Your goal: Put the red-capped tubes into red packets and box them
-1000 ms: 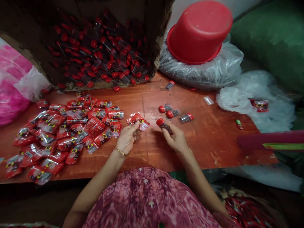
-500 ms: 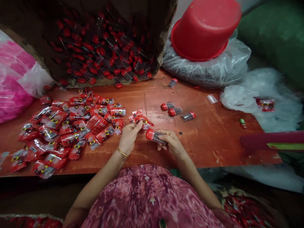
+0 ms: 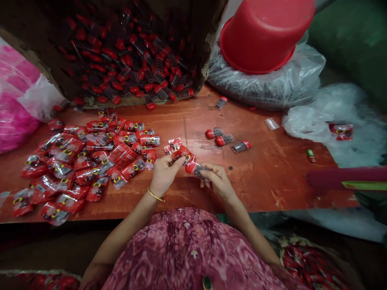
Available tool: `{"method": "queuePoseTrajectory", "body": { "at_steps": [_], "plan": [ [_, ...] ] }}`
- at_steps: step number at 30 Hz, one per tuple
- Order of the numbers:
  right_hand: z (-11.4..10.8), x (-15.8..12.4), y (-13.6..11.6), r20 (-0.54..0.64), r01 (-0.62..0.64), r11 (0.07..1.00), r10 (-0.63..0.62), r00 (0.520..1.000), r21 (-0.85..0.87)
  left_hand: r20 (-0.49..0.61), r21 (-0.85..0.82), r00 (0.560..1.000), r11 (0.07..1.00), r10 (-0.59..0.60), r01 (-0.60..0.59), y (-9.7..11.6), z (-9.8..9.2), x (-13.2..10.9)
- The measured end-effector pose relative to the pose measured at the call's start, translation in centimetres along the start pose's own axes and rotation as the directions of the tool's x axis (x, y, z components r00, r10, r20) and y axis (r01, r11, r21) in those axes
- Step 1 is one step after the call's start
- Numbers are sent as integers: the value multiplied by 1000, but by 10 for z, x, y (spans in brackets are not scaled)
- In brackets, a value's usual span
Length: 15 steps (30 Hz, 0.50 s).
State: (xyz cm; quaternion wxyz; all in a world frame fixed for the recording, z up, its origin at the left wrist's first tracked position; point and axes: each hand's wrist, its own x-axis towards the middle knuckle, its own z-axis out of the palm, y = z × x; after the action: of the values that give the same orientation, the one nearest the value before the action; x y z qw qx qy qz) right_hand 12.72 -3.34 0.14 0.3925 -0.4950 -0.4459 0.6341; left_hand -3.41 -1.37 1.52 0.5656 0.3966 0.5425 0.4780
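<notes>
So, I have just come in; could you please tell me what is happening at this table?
A person is working with both hands. The left hand holds a red printed wrapper; the right hand holds a red-capped container, cap end against the wrapper. Whether it is inside is unclear. Similar loose containers lie beyond the right hand, many more fill the carton behind, and red packets are piled at left.
</notes>
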Motion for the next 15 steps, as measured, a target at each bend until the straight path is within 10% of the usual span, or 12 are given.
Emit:
{"method": "queuePoseTrajectory", "body": {
  "at_steps": [15],
  "plan": [
    [1, 3, 7, -31, 61, 996, -63, 998, -60, 70, -148, 984, 974, -161, 170, -5, 0, 5]
  ]
}}
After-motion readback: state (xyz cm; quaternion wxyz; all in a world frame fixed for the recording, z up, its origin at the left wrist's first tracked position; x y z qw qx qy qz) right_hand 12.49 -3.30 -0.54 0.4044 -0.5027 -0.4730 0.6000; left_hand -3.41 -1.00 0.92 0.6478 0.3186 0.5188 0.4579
